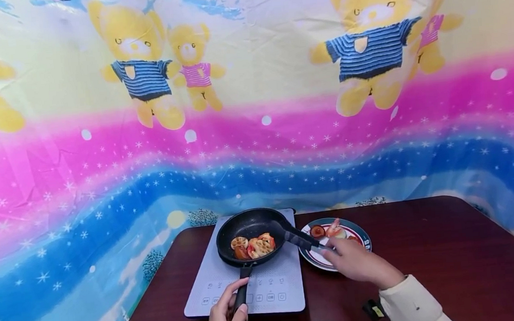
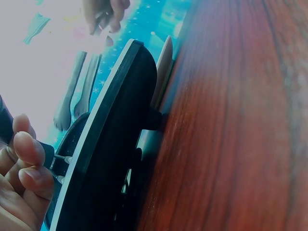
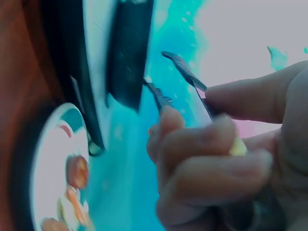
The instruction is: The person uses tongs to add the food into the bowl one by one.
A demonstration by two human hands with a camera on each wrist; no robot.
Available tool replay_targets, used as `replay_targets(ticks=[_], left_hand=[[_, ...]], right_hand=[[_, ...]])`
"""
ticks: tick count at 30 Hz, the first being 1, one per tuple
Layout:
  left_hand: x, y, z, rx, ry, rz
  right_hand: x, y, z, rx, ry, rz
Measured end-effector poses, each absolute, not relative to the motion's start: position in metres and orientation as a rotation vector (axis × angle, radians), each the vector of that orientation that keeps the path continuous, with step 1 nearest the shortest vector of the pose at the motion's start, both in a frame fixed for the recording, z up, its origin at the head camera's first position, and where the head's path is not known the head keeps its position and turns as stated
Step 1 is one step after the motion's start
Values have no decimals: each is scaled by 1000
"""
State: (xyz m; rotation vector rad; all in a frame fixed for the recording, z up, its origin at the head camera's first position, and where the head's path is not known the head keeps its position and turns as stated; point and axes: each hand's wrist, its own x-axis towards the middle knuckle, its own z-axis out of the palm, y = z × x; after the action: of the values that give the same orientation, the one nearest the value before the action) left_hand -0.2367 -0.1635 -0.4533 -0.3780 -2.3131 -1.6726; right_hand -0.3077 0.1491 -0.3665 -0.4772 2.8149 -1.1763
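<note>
My left hand (image 1: 227, 311) grips the black handle (image 1: 242, 293) of a frying pan (image 1: 249, 220), fingers and thumb curled round it. Inside the pan lie lotus root slices (image 1: 261, 247) and some reddish-brown pieces (image 1: 241, 252). With my right hand (image 1: 354, 259) I hold a pair of tongs (image 1: 300, 238), whose dark ends reach over the pan's right rim. Both tong arms stand apart in the left wrist view, with nothing between them. In the right wrist view, my fingers (image 3: 207, 154) wrap around the tongs' metal part.
The pan stands on a white induction cooker (image 1: 266, 280) with control symbols along its front. To its right, partly under my right hand, a plate (image 1: 321, 261) holds shrimp (image 1: 335, 229) and a brown round piece (image 1: 317, 231). A small black object (image 1: 373, 310) lies near my right sleeve.
</note>
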Motion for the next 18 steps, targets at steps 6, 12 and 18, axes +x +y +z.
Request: replay_targets(ticks=[6, 12, 18], left_hand=[[-237, -165, -452, -377, -2336, -1674], [-237, -165, -451, -370, -2359, -1673], [-237, -165, -451, -374, -2353, -1689]], right_hand=[[-315, 187, -352, -443, 2916, -1167], [-321, 212, -350, -352, 3009, -1053], [-326, 212, -362, -276, 3040, -981]])
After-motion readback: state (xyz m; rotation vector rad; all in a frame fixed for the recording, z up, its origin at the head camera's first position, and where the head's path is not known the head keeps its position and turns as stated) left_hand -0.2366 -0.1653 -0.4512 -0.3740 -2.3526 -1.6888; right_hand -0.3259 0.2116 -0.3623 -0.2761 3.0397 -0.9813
